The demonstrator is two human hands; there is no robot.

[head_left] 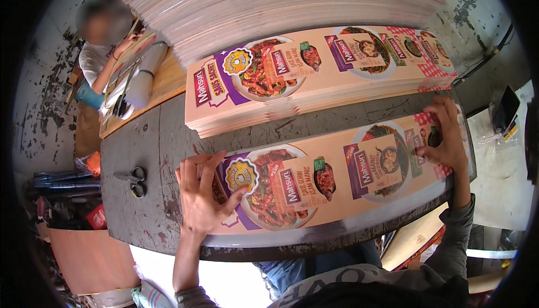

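Observation:
A long, flat printed cardboard sheet (331,196), peach with food pictures, lies on the dark table in front of me. My left hand (203,193) grips its left end, fingers curled over the far edge and thumb flat on the print. At the opposite end my right hand (447,142) holds the sheet the same way, thumb on top. Clear, shiny plastic (303,237) shows along the near edge of the sheet. Just beyond rests a neat stack of matching printed sheets (314,86), roughly parallel to the one I hold.
Behind stands a much taller pile of sheets (269,8). Black-handled scissors (133,180) lie on the worn table (149,139) at left. A person (101,55) sits at the far left by a wooden board (160,86) bearing plastic-wrapped material. A phone-like dark object (506,107) is at right.

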